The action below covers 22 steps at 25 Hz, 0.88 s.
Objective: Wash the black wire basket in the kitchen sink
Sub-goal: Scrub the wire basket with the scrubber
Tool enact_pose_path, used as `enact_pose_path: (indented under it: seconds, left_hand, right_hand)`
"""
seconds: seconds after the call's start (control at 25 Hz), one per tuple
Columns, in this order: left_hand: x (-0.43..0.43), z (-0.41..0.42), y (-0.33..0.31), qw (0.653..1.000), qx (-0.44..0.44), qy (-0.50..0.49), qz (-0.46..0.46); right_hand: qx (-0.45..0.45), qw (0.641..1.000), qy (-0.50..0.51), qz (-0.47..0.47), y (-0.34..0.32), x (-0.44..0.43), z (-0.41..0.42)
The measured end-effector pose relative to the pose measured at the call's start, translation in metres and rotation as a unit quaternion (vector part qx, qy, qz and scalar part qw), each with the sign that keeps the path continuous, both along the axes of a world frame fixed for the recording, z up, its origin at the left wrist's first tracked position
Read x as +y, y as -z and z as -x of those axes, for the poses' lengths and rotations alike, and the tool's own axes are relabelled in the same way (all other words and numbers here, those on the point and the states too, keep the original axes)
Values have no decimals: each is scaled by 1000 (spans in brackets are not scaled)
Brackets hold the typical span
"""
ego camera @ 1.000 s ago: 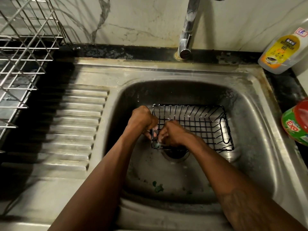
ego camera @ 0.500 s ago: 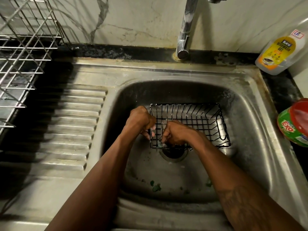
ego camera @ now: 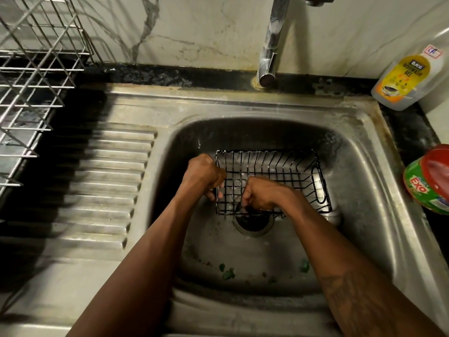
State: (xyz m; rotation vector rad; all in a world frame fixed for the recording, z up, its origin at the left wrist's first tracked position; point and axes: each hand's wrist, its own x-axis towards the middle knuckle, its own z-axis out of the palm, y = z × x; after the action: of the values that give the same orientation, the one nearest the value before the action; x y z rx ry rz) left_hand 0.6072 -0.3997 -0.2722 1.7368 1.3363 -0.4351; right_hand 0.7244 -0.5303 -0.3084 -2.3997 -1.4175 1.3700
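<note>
A basket (ego camera: 272, 181) sits in the sink (ego camera: 359, 181) over the drain (ego camera: 252, 222), a rack (ego camera: 36, 76) left, bottle (ego camera: 405, 79) at the back-right corner.

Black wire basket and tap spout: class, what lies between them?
In the head view, only bare steel: the sink's dark back wall and flat rim separate the black wire basket from the tap spout.

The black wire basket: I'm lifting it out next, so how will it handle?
The black wire basket is open thin wire, so probably light and fairly stiff. It sits in a wet-looking sink, so likely slippery; the end handle loop should give a surer hold.
</note>
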Motion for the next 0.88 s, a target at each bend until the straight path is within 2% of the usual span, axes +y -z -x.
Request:
enact_pose_path:
  seconds: [0.08,0.16,0.24,0.32,0.44,0.52,0.6,0.64,0.72,0.76,0.8,0.88]
  left_hand:
    - [0,1,2,1000,3,2,4]
    - [1,2,5,1000,7,14,26]
    - [1,2,7,999,7,19,36]
    - [1,2,4,1000,-1,8,28]
    - [-1,2,0,1000,-2,7,7]
    - [-1,3,-2,1000,-7,-2,10]
    - [-2,4,-5,1000,-7,-5,10]
    - [-2,4,-7,1000,-6,-5,11]
    - [-4,5,-12,1000,-10,-10,17]
    - [-5,5,-14,1000,-15,-11,14]
    - [-6,6,-15,1000,-19,-12,9]
    - [-7,6,-17,1000,-18,-10,5]
  right_hand:
    - [-19,993,57,-98,6,3,-1]
    - [-91,964,118,-221,12,7,-9]
    - [-153,937,116,-291,17,8,-15]
    - [-155,948,80,-265,12,7,-15]
    - [-30,997,31,-68,-5,-2,-13]
    - [8,1000,-12,24,-8,-6,-12]
    - [2,1000,17,-11,-5,-7,-12]
    - [-22,995,58,-76,-2,-5,-13]
    - [-96,959,151,-219,6,-2,-19]
    - [-121,943,165,-262,12,0,-22]
    - [-140,938,147,-280,16,2,-23]
    - [-160,954,76,-241,21,4,-23]
